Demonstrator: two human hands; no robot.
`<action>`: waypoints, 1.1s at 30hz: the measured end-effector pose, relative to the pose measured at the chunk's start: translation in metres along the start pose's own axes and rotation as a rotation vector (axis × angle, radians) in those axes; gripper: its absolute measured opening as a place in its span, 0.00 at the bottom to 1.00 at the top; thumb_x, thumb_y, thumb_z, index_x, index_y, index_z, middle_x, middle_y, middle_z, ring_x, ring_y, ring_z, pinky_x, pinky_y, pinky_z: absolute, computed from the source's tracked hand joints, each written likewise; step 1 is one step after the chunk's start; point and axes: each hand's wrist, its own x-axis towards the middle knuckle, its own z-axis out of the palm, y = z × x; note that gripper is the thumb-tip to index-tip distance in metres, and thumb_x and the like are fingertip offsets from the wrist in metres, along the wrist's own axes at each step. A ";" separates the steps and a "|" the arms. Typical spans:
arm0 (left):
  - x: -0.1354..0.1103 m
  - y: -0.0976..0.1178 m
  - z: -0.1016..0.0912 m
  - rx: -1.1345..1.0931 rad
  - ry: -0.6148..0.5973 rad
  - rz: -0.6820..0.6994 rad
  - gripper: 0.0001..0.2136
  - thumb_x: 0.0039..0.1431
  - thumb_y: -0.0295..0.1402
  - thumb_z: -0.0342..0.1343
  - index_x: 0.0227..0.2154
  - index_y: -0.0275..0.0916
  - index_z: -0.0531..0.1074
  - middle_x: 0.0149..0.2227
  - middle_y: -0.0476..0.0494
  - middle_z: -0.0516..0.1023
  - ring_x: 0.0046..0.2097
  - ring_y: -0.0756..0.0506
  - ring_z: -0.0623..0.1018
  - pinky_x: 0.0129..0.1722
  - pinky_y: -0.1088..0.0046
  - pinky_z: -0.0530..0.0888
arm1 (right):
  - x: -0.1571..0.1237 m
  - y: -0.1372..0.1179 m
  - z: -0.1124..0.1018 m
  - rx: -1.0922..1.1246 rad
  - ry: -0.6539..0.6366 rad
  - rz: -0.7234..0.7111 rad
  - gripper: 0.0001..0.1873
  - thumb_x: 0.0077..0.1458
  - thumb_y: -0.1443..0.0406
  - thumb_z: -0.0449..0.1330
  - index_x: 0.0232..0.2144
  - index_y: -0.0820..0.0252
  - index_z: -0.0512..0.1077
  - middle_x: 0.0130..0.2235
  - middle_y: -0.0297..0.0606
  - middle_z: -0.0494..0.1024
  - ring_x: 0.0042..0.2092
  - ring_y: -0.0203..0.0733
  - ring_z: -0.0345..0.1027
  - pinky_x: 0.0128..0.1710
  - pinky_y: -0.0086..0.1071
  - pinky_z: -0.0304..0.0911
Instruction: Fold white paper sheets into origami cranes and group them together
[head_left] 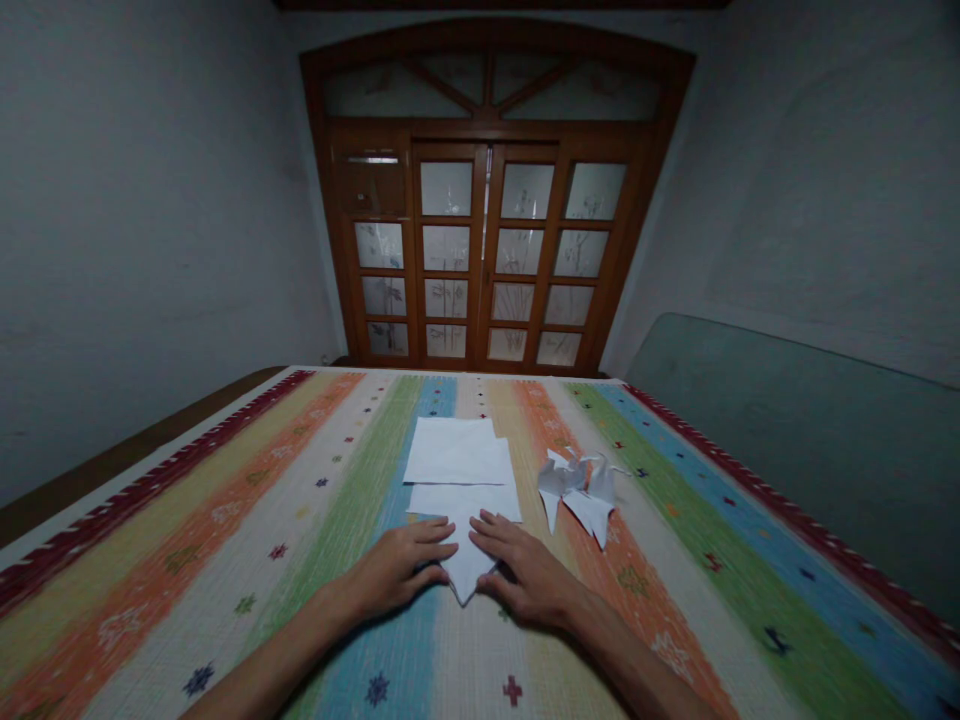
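Now the left hand (397, 572) and right hand (521, 570) lie flat, fingers spread, pressing a folded paper (466, 570) onto the striped cloth (225, 560); finished paper figures (581, 487), cranes perhaps, sit nearby.

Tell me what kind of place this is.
Likely a room in a home: an arched wooden door with glass panes, plain plastered walls, and a striped woven cloth spread as a work surface.

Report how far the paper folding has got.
Done: some folded paper figures lie together on the striped cloth, to the right of the hands. In hand: the left hand and right hand press flat on a partly folded sheet, its point toward the person. Left: flat white sheets lie just beyond it, apparently unfolded.
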 end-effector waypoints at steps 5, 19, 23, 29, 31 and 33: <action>0.000 -0.005 0.003 -0.011 0.094 0.045 0.12 0.69 0.35 0.54 0.50 0.42 0.78 0.53 0.38 0.81 0.58 0.40 0.77 0.57 0.58 0.74 | 0.003 0.003 0.002 0.017 0.044 -0.020 0.27 0.60 0.62 0.64 0.61 0.61 0.70 0.65 0.51 0.66 0.68 0.56 0.55 0.67 0.56 0.53; 0.003 0.008 0.000 -0.087 0.195 -0.174 0.11 0.70 0.35 0.49 0.40 0.39 0.76 0.35 0.44 0.83 0.36 0.45 0.82 0.39 0.72 0.75 | 0.002 0.008 0.005 0.085 0.213 -0.054 0.19 0.61 0.71 0.55 0.51 0.59 0.77 0.52 0.47 0.81 0.56 0.50 0.73 0.58 0.46 0.66; 0.008 0.016 -0.002 -0.175 0.289 -0.291 0.12 0.69 0.36 0.48 0.37 0.40 0.76 0.33 0.45 0.82 0.35 0.45 0.80 0.38 0.73 0.73 | 0.005 0.003 0.006 0.124 0.274 -0.025 0.20 0.59 0.73 0.54 0.50 0.57 0.77 0.47 0.44 0.83 0.49 0.48 0.76 0.52 0.41 0.70; 0.013 0.023 0.000 -0.283 0.353 -0.429 0.11 0.64 0.37 0.53 0.42 0.39 0.76 0.27 0.49 0.78 0.27 0.47 0.75 0.30 0.75 0.69 | 0.008 0.004 0.016 0.128 0.361 0.092 0.22 0.58 0.72 0.54 0.54 0.59 0.74 0.47 0.47 0.82 0.47 0.50 0.76 0.50 0.42 0.69; 0.014 0.024 0.002 -0.330 0.335 -0.438 0.11 0.61 0.36 0.54 0.44 0.39 0.76 0.28 0.48 0.78 0.29 0.46 0.76 0.30 0.74 0.70 | 0.008 0.003 0.017 0.145 0.372 0.119 0.23 0.58 0.71 0.54 0.54 0.59 0.73 0.44 0.45 0.82 0.44 0.49 0.76 0.48 0.40 0.70; 0.015 0.024 0.004 -0.358 0.325 -0.451 0.12 0.58 0.34 0.56 0.43 0.38 0.76 0.31 0.47 0.80 0.31 0.45 0.77 0.32 0.73 0.71 | 0.009 0.000 0.017 0.159 0.371 0.135 0.23 0.57 0.71 0.54 0.54 0.59 0.72 0.41 0.42 0.83 0.42 0.47 0.76 0.45 0.38 0.69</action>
